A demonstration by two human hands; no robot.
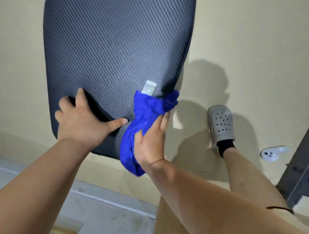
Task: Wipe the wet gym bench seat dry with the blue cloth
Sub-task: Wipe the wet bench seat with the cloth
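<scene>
The beige floor (253,31) fills most of what I see below me, smooth and matte, with a paler grey strip running along its near left edge. Over it stands the gym bench seat (118,52), a long dark pad with rounded corners and a fine diagonal carbon-weave texture; it carries no brand mark or writing that I can read. A dark metal frame (306,162) crosses the lower right corner.

My left hand (84,122) lies flat on the near left part of the seat, fingers spread wide and the thumb stretched out towards the cloth, pinching nothing. My right hand (149,140) presses the blue cloth (146,117) against the seat's near right corner, palm and fingers curled around its bunched middle. The cloth is soft, bright blue fabric, crumpled into folds; its far end lies on the pad and wraps over the right edge, while its near end hangs off the front edge below my wrist. A small pale sewn-in label (149,87) sticks out of its top onto the pad; any print on it is too blurred to read.

To the right, my foot wears a grey perforated foam clog (221,124) over a black sock. Near it on the floor lies a small white game controller (273,153).
</scene>
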